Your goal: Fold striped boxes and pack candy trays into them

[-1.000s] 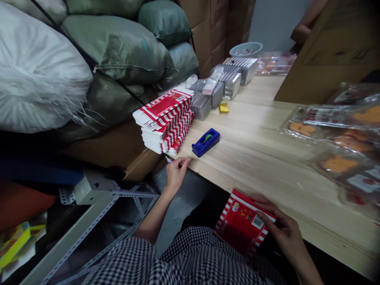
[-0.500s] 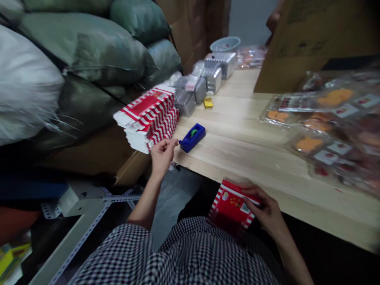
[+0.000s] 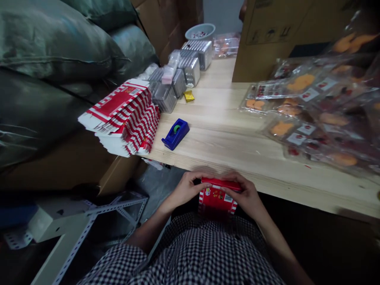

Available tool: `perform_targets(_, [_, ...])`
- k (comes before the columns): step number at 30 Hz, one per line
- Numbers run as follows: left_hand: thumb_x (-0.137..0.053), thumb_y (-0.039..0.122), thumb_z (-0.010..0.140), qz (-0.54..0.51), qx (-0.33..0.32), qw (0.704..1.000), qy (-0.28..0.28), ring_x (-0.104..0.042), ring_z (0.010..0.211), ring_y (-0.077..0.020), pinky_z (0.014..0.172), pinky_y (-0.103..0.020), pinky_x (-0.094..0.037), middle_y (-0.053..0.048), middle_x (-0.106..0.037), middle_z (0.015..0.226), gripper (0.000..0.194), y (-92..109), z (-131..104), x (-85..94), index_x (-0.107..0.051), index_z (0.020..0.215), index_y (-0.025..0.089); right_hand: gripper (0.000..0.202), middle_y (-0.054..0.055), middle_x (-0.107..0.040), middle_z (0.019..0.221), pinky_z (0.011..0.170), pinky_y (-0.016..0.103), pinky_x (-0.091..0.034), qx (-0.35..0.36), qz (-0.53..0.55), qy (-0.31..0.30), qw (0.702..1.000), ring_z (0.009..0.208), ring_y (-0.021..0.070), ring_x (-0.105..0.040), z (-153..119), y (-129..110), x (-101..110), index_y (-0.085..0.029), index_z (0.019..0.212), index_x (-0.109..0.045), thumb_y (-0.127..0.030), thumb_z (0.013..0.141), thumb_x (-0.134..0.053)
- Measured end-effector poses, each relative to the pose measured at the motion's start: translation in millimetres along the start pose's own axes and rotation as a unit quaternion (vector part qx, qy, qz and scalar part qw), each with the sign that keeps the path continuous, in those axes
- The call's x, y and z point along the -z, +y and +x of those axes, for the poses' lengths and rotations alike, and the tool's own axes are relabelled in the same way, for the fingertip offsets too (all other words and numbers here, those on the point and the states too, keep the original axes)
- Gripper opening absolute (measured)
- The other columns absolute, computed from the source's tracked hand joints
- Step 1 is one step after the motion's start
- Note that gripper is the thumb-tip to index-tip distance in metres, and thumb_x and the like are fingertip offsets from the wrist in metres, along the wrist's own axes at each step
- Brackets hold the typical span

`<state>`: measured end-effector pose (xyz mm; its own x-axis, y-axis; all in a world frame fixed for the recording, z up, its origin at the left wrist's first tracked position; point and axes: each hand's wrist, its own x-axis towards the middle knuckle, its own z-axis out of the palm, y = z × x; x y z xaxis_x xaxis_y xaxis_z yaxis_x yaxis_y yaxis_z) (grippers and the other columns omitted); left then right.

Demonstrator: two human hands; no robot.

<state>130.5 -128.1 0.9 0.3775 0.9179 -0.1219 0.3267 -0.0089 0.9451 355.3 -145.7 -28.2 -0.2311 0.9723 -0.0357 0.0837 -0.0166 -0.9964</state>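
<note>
A red box [image 3: 218,202] with red-and-white striped edges is held between both hands, in front of my body at the table's near edge. My left hand [image 3: 191,186] grips its upper left corner, thumb on the front face. On the upper right, my right hand [image 3: 243,192] holds it the same way. Both thumbs lie near the top edge, close to a small pale patch. A blue tape dispenser [image 3: 175,134] with a green core stands on the table, ahead and to the left. Left of it lies a stack of flat red-and-white striped boxes [image 3: 124,114].
Clear plastic cases [image 3: 164,97] line the table's left side, with a yellow packet [image 3: 189,95] beside them. Behind is a pale bowl [image 3: 200,31]. Bagged orange items [image 3: 299,126] pile up on the right, before a cardboard box [image 3: 267,43]. Large sacks [image 3: 65,47] rise at left.
My left hand has moved from beside the tape dispenser down to the red box and now grips its top left. The box is more level. The whole view has shifted to the right.
</note>
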Motion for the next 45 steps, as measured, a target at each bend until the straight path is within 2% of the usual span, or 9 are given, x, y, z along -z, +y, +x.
perform_targets(4, [-0.073, 0.036, 0.083, -0.031, 0.028, 0.999, 0.001, -0.07, 0.101, -0.0224, 0.096, -0.038, -0.051, -0.006, -0.076, 0.108, 0.027, -9.3, 7.8, -2.8, -0.075, 0.107, 0.023, 0.024, 0.005, -0.067, 0.127, 0.107, 0.047, -0.045, -0.017, 0.01, -0.011, 1.0, 0.121, 0.025, -0.06, -4.4, 4.8, 4.4, -0.031, 0.113, -0.071, -0.036, 0.09, -0.067])
perform_targets(8, [-0.057, 0.038, 0.094, -0.021, 0.019, 0.999, -0.032, -0.069, 0.104, -0.0221, 0.095, -0.036, -0.051, -0.007, -0.075, 0.112, 0.029, -9.3, 13.2, 7.7, -0.073, 0.113, 0.023, 0.023, 0.006, -0.071, 0.119, 0.103, 0.047, -0.047, -0.046, 0.002, -0.008, 0.999, 0.114, 0.0255, -0.064, -8.8, 9.5, 8.4, -0.032, 0.111, -0.074, -0.038, 0.091, -0.065])
perform_targets(11, [-0.058, 0.039, 0.093, 0.097, -0.031, 0.984, 0.144, -0.061, 0.118, -0.0236, 0.103, -0.039, -0.045, -0.008, -0.067, 0.126, 0.036, -14.2, 24.6, 36.8, -0.064, 0.126, 0.024, 0.024, 0.006, -0.073, 0.115, 0.099, 0.044, -0.05, -0.058, 0.002, 0.009, 0.998, 0.111, 0.0262, -0.066, -10.8, 14.5, 10.8, -0.03, 0.108, -0.075, -0.04, 0.088, -0.067])
perform_targets(13, [-0.07, 0.04, 0.084, 0.196, -0.053, 0.925, 0.322, -0.052, 0.126, -0.0267, 0.107, -0.043, -0.041, -0.012, -0.057, 0.136, 0.057, -25.4, 35.9, 64.2, -0.052, 0.135, 0.022, 0.025, 0.007, -0.073, 0.115, 0.096, 0.042, -0.052, -0.061, 0.009, 0.019, 0.998, 0.109, 0.027, -0.066, -11.0, 17.7, 11.3, -0.029, 0.107, -0.076, -0.042, 0.086, -0.069])
perform_targets(15, [-0.079, 0.04, 0.074, 0.26, -0.044, 0.876, 0.405, -0.047, 0.129, -0.03, 0.108, -0.046, -0.038, -0.017, -0.05, 0.139, 0.075, -41.4, 47.6, 90.3, -0.045, 0.137, 0.018, 0.027, 0.008, -0.073, 0.116, 0.095, 0.041, -0.053, -0.059, 0.011, 0.02, 0.998, 0.11, 0.0279, -0.066, -10.9, 19.6, 10.8, -0.028, 0.106, -0.076, -0.043, 0.084, -0.071])
perform_targets(20, [-0.074, 0.037, 0.076, 0.249, 0.031, 0.89, 0.382, -0.056, 0.11, -0.0243, 0.094, -0.038, -0.045, -0.009, -0.058, 0.112, 0.041, -69.2, 65.9, 129.3, -0.056, 0.108, 0.018, 0.028, 0.008, -0.073, 0.117, 0.099, 0.042, -0.051, -0.041, 0.002, 0.002, 0.999, 0.113, 0.0282, -0.065, -11.3, 21.0, 10.0, -0.028, 0.108, -0.076, -0.042, 0.085, -0.07])
perform_targets(28, [-0.073, 0.047, 0.072, 0.005, 0.162, 0.949, 0.271, -0.047, 0.054, -0.0106, 0.057, -0.025, -0.046, 0.003, -0.051, 0.057, 0.033, -53.4, 74.2, 162.6, -0.064, 0.071, 0.015, 0.029, 0.008, -0.073, 0.115, 0.096, 0.041, -0.054, -0.048, 0.004, 0.004, 0.999, 0.111, 0.0278, -0.066, -7.8, 21.2, 12.1, -0.027, 0.108, -0.076, -0.043, 0.085, -0.07])
perform_targets(38, [-0.078, 0.046, 0.066, -0.163, 0.117, 0.934, 0.297, -0.063, 0.073, -0.0158, 0.065, -0.03, -0.056, -0.008, -0.069, 0.081, 0.037, -48.0, 60.5, 159.8, -0.07, 0.079, 0.012, 0.029, 0.007, -0.074, 0.113, 0.095, 0.038, -0.054, -0.045, -0.01, 0.006, 0.999, 0.11, 0.0275, -0.067, -8.9, 14.6, 10.1, -0.027, 0.105, -0.077, -0.045, 0.083, -0.071])
perform_targets(45, [-0.075, 0.046, 0.068, -0.162, 0.055, 0.917, 0.36, -0.066, 0.089, -0.0179, 0.083, -0.036, -0.055, -0.012, -0.069, 0.108, 0.036, -77.9, 43.0, 138.0, -0.066, 0.076, 0.012, 0.032, 0.007, -0.071, 0.118, 0.095, 0.037, -0.052, -0.044, 0.001, -0.012, 0.999, 0.111, 0.026, -0.066, -11.0, 18.9, 7.8, -0.028, 0.112, -0.075, -0.041, 0.083, -0.072])
